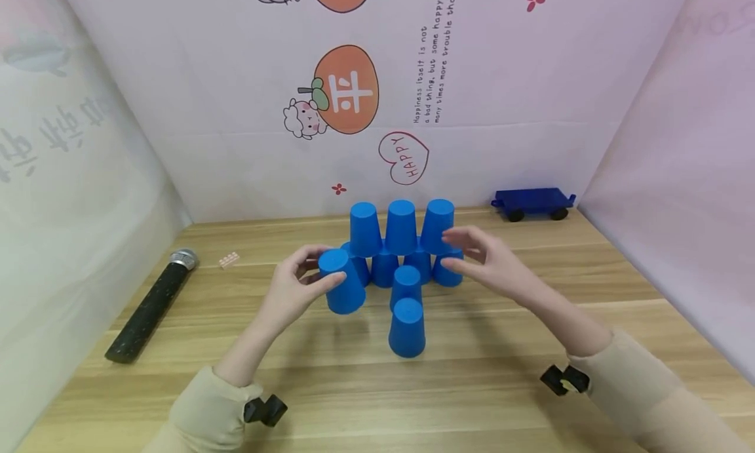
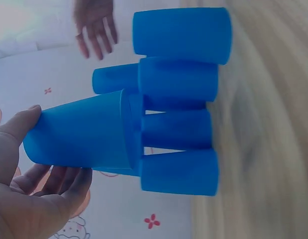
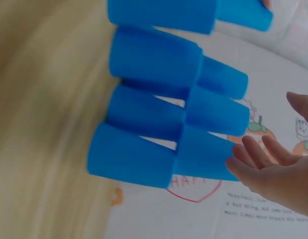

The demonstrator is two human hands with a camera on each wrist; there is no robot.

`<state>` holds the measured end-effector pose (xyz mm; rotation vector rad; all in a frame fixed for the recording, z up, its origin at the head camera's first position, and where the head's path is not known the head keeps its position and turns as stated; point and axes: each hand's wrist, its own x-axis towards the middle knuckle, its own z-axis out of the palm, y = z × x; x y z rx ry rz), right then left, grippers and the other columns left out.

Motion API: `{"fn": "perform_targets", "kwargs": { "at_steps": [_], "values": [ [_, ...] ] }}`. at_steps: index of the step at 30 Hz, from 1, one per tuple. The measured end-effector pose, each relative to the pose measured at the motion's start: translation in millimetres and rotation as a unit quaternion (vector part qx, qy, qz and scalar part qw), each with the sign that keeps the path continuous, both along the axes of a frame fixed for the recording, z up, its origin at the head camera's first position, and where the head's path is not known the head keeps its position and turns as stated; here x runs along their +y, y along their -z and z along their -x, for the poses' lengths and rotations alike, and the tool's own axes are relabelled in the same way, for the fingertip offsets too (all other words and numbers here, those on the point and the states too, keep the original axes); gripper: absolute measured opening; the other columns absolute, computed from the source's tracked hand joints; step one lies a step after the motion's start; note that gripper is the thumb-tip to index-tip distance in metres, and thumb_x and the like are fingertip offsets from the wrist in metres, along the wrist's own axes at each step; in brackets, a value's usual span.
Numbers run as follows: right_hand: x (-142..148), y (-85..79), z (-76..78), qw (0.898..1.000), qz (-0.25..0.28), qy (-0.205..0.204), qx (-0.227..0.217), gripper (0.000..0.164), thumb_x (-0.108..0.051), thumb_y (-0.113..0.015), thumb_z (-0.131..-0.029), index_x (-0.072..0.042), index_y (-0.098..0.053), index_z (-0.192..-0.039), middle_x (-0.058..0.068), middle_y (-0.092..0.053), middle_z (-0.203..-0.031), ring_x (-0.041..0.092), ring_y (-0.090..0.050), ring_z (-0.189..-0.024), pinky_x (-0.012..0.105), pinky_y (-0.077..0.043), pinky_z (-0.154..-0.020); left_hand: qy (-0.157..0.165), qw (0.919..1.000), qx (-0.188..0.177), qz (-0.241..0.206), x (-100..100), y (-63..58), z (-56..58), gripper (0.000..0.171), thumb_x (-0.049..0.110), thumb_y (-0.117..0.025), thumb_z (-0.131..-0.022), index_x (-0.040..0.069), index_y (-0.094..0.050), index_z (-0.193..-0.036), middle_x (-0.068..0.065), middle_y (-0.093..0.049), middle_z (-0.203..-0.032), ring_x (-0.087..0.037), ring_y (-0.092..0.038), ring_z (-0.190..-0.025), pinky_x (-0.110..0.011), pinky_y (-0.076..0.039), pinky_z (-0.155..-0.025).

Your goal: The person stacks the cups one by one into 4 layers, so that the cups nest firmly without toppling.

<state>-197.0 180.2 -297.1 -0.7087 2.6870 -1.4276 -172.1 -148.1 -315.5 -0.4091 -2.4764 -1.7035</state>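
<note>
My left hand (image 1: 293,284) holds an upside-down blue plastic cup (image 1: 345,289) off the table, its thumb on one side and fingers on the other. In the left wrist view that cup (image 2: 79,134) appears in front of the others. Behind stands a two-tier stack: a lower row of several inverted blue cups (image 1: 385,271), with three more on top, including a middle cup (image 1: 402,229). My right hand (image 1: 489,259), fingers loosely bent and thumb apart, is beside the upper right cup (image 1: 438,227); whether it touches cannot be told. It holds nothing.
Two more inverted cups stand in front of the stack, a nearer cup (image 1: 407,328) and one behind it (image 1: 406,284). A black microphone (image 1: 152,309) lies at left near a small pink-and-white piece (image 1: 229,260). A blue toy wagon (image 1: 533,202) sits at the back right, by the printed cloth (image 1: 236,145).
</note>
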Motion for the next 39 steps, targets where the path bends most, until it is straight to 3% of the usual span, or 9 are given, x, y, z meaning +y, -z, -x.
{"fn": "perform_targets", "kwargs": {
  "at_steps": [11,22,32,39],
  "values": [
    [-1.3,34.8,-27.8,0.994,0.001,-0.047,-0.096,0.049,-0.025,-0.062,-0.091,-0.002,-0.046,-0.131,0.019,-0.053,-0.131,0.037,-0.049,-0.124,0.051,-0.041,-0.104,-0.012,0.9986,0.048,0.018,-4.4,-47.9,22.6,0.049,0.028,-0.072,-0.084,0.010,-0.054,-0.125,-0.011,-0.058,-0.124,-0.029,-0.058,-0.114,-0.047,-0.048,-0.098],
    [-13.4,50.9,-34.8,0.986,0.021,-0.085,-0.145,0.055,-0.028,-0.065,-0.088,0.002,-0.045,-0.130,0.022,-0.052,-0.130,0.041,-0.049,-0.121,0.046,-0.047,-0.100,-0.021,0.9979,0.053,0.030,1.1,-86.1,53.9,0.054,0.039,-0.070,-0.083,0.015,-0.054,-0.128,-0.009,-0.058,-0.125,-0.026,-0.056,-0.116,-0.050,-0.047,-0.097],
    [-26.8,58.3,-32.5,0.986,0.019,-0.095,-0.133,0.051,-0.022,-0.068,-0.087,0.001,-0.048,-0.128,0.020,-0.055,-0.127,0.038,-0.053,-0.118,0.053,-0.045,-0.099,-0.025,0.9985,0.034,0.036,23.7,-101.8,77.7,0.056,0.043,-0.072,-0.080,0.018,-0.054,-0.126,-0.006,-0.059,-0.124,-0.022,-0.057,-0.114,-0.045,-0.050,-0.094],
    [-30.9,61.3,-28.9,0.984,0.018,-0.106,-0.140,0.050,-0.023,-0.068,-0.087,-0.001,-0.049,-0.127,0.020,-0.055,-0.125,0.036,-0.053,-0.116,0.053,-0.046,-0.098,-0.022,0.9988,0.030,0.033,40.7,-105.5,93.6,0.057,0.046,-0.072,-0.078,0.020,-0.054,-0.127,-0.004,-0.059,-0.125,-0.020,-0.058,-0.112,-0.038,-0.055,-0.084]
  ]
}}
